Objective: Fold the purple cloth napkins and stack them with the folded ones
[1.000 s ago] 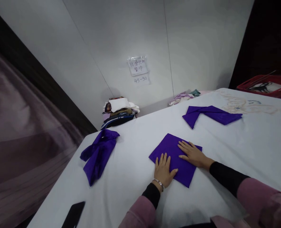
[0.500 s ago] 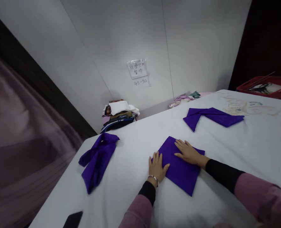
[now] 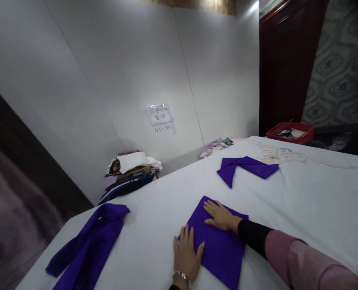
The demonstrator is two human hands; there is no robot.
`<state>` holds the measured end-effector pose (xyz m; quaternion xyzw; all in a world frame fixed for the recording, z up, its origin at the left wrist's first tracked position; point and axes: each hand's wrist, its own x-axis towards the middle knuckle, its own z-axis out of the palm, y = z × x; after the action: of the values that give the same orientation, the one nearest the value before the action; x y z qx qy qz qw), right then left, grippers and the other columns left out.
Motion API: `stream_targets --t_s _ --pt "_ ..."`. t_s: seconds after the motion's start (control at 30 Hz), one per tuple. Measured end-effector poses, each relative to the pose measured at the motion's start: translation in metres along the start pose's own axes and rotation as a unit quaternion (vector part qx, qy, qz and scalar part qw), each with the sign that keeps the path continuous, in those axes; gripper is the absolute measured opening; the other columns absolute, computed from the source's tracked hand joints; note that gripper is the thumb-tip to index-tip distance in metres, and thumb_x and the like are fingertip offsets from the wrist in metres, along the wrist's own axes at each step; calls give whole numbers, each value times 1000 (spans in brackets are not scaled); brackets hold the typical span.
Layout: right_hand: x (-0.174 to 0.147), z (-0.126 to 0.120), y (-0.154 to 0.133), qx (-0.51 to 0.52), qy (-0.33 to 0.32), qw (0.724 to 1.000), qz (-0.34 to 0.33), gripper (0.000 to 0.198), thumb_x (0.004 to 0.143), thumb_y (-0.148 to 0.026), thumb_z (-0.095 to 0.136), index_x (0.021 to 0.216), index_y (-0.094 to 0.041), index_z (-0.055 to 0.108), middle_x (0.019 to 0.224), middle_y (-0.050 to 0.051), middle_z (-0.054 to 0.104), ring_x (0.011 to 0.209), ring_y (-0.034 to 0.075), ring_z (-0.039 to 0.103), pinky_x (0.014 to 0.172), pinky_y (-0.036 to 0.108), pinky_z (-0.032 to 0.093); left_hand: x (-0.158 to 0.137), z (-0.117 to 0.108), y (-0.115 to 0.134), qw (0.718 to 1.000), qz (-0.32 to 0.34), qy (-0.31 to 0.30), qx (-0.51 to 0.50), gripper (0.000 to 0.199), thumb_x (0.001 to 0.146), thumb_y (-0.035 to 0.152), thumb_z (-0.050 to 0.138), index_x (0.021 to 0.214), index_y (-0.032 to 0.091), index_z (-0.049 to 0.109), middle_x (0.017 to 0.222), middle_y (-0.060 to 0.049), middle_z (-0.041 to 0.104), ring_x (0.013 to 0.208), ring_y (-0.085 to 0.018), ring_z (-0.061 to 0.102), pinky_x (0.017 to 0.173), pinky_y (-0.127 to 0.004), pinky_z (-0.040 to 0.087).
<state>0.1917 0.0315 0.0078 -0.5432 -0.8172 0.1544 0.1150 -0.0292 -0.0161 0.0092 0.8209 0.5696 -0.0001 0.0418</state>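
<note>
A person's two bare hands press palm down on a flat, four-cornered piece of folded purple cloth [image 3: 223,255], which lies near the front edge of the view on a table spread with a white tablecloth [image 3: 155,225]. The right hand [image 3: 221,216], reaching in from a black cuff [image 3: 254,237] and a dusty-pink sleeve [image 3: 290,257], rests near the cloth's far corner, fingers extended and clasping nothing. The left hand [image 3: 186,257], a silver-coloured metal bracelet [image 3: 182,278] at its wrist, lies across the cloth's left corner with fingers and thumb spread, its grip likewise slack. Beyond the right hand sits a second purple cloth, folded into an angular, bent band [image 3: 259,167], close to pale embroidery [image 3: 274,155]; well to the left, a loosely crumpled length of purple fabric [image 3: 102,233] runs out of view. Behind the table, a stack of folded multicoloured textiles [image 3: 133,173] stands against a grey-white panelled wall [image 3: 136,60] bearing a handwritten paper sign [image 3: 160,115], while a red plastic basket [image 3: 306,133] appears at the far right.
</note>
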Motion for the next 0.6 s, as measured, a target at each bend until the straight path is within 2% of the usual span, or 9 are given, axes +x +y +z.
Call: stream_targets --t_s 0.37,0.47,0.6 --pt "-3 -11 -7 -3 -1 998 60 80 86 -65 26 143 -9 26 149 18 18 138 27 10 109 49 4 0 -6 2 1000 -7 -10 -1 64 88 53 28 141 18 31 150 -6 20 139 -25 13 112 -50 12" --pt "-12 -9 -25 -8 15 1000 21 79 86 -65 26 143 -10 26 150 17 18 138 27 8 110 49 3 0 -7 4 1000 -21 0 -4 62 88 50 30 141 17 32 150 -7 22 139 -27 14 111 -51 13" --pt "-28 7 -48 0 19 999 -34 78 86 -65 26 143 -13 26 149 15 20 138 27 10 110 50 4 3 -5 7 997 7 71 3 52 91 35 28 140 18 35 149 -7 24 139 -26 14 112 -52 10"
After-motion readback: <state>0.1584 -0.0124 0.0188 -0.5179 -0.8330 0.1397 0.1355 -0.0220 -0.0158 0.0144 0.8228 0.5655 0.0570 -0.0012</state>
